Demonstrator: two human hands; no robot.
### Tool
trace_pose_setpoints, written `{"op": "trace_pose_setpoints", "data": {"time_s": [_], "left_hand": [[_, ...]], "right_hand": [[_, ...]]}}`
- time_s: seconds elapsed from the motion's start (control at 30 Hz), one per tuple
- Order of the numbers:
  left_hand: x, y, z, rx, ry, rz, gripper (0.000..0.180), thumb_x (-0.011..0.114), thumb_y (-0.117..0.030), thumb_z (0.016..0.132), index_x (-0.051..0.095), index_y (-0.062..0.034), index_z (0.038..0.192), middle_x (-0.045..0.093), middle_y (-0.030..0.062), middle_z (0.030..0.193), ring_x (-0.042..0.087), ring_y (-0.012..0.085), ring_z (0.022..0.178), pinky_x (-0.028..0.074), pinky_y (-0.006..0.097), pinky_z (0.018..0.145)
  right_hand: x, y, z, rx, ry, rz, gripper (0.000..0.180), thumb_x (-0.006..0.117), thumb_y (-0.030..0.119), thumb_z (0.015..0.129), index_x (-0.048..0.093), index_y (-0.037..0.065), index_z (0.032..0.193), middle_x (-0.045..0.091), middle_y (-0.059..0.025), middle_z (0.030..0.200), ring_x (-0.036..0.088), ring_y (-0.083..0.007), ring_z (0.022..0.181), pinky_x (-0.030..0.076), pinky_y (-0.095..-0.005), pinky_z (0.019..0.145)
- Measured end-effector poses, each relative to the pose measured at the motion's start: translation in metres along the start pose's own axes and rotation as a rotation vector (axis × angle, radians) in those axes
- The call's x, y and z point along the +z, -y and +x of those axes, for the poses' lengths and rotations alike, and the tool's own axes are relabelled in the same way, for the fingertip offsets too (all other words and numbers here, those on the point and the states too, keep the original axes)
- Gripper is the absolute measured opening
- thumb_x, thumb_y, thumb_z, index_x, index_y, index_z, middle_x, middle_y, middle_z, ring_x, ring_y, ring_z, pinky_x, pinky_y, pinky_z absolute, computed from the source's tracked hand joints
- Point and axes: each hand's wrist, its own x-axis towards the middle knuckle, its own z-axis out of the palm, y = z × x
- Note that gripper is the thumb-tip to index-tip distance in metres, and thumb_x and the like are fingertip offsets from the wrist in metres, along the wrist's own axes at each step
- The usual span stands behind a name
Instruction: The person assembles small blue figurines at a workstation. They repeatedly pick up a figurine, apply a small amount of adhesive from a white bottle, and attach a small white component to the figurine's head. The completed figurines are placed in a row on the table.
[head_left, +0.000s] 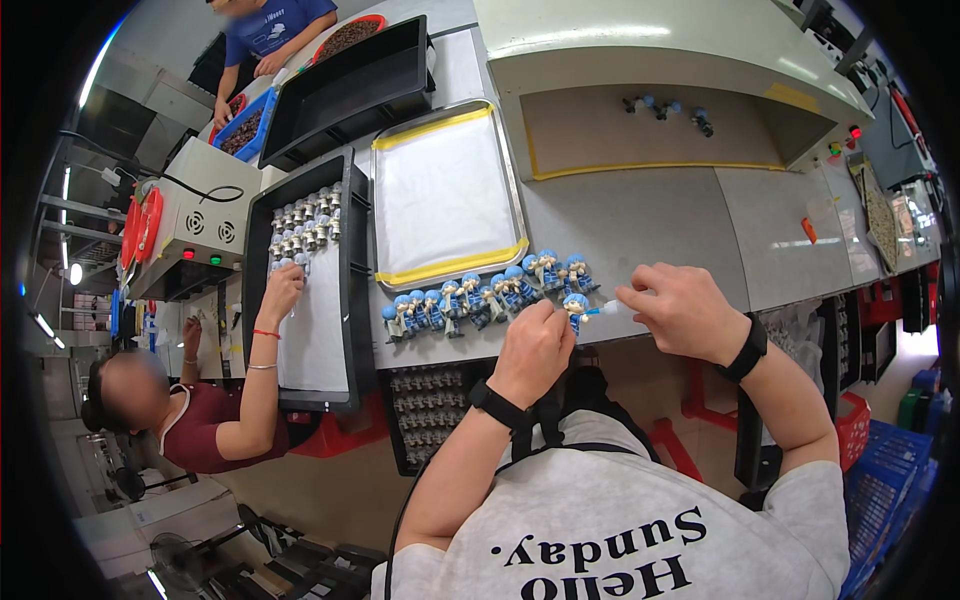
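My left hand (535, 350) pinches a small figurine (575, 303) with blue hair and blue clothing, just beyond the table's near edge. Between the fingers of my right hand (688, 312) is a small whitish applicator (612, 308) with a thin blue tip. That tip points left and meets or nearly meets the figurine; I cannot tell which. Beyond my left hand, a row of similar blue figurines (470, 295) stretches across the grey table, several of them leaning together.
To the left, a co-worker's hand (285, 285) reaches into a black tray (358, 290) of figurines. A metal tray (450, 190) with yellow-taped edges lies beyond the row. Figurines (668, 110) sit inside a pale machine's opening (650, 150). Another person (275, 30) works at the far left.
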Motion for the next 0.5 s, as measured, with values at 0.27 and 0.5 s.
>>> {"op": "trace_pose_setpoints", "data": {"time_s": [0.27,0.5], "left_hand": [[0.002,0.001,-0.001,-0.004,-0.001,0.004,0.004,0.061,0.001,0.073,0.057,0.0004,0.073,0.048,0.0114,0.065,0.053,0.0295,0.061,0.044,0.039,0.055],[-0.005,0.002,0.000,-0.063,-0.068,-0.033,0.006,0.062,0.001,0.074,0.063,0.0014,0.080,0.052,0.0114,0.067,0.055,0.0280,0.059,0.044,0.036,0.053]], "right_hand": [[-0.002,0.004,0.004,-0.022,0.033,-0.084,0.030,0.065,0.003,0.061,0.060,0.008,0.090,0.053,-0.0040,0.082,0.057,-0.0214,0.074,0.049,-0.0327,0.060],[0.024,-0.032,-0.005,0.253,-0.153,0.467,0.026,0.067,0.000,0.070,0.056,0.003,0.093,0.059,-0.0079,0.092,0.060,-0.0221,0.084,0.050,-0.0307,0.071]]}}
